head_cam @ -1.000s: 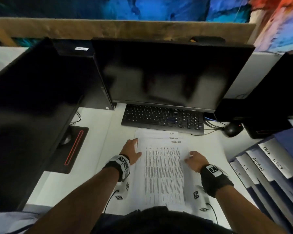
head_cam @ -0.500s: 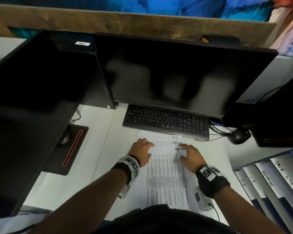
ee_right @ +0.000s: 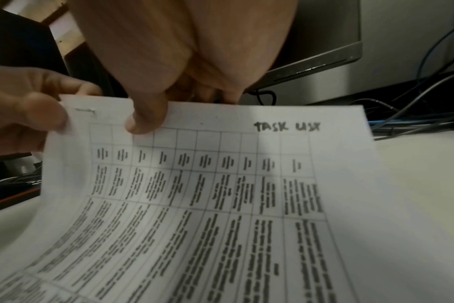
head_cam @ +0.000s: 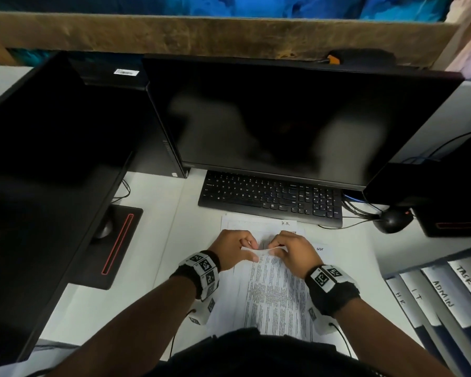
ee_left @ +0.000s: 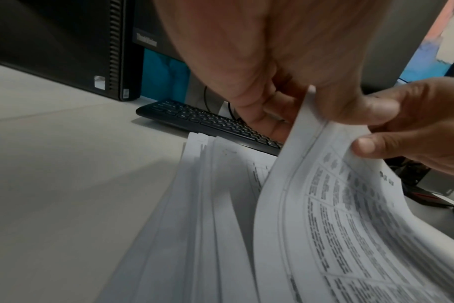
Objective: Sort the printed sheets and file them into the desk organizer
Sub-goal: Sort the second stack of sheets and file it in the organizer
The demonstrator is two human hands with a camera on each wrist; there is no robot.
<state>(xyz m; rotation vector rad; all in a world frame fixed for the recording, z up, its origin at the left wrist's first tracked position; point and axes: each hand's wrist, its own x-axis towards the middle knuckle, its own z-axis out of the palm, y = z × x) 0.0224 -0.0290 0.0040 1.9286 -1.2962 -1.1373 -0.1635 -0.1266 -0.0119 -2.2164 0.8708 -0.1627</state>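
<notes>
We pinch the far edge of the top sheet [ee_right: 220,205] with both hands: the left hand [head_cam: 233,250] takes the corner at 11 o'clock, thumb over the staple, and the right hand [head_cam: 297,253] grips just beside it, fingers [ee_right: 145,119] curled round the edge. The sheet, marked "TASK LIST" by hand, curls up off the stack [ee_left: 208,205], which lies on the counter [head_cam: 147,240] at 6 o'clock of the keyboard [head_cam: 269,198]. The paper looks light, limp and easy to crease, so we judge the stapled far corner the best hold, with a second grip along the same edge to keep it from folding. The sheets under it are loose and fanned and may slide. The organizer [head_cam: 441,295] stands at 3 o'clock, its tabs reading HR, IT, ADMIN and TASK LIST. Half a second ago both hands lay flat on the stack near its far edge; now that edge is lifted clear of the stack.
</notes>
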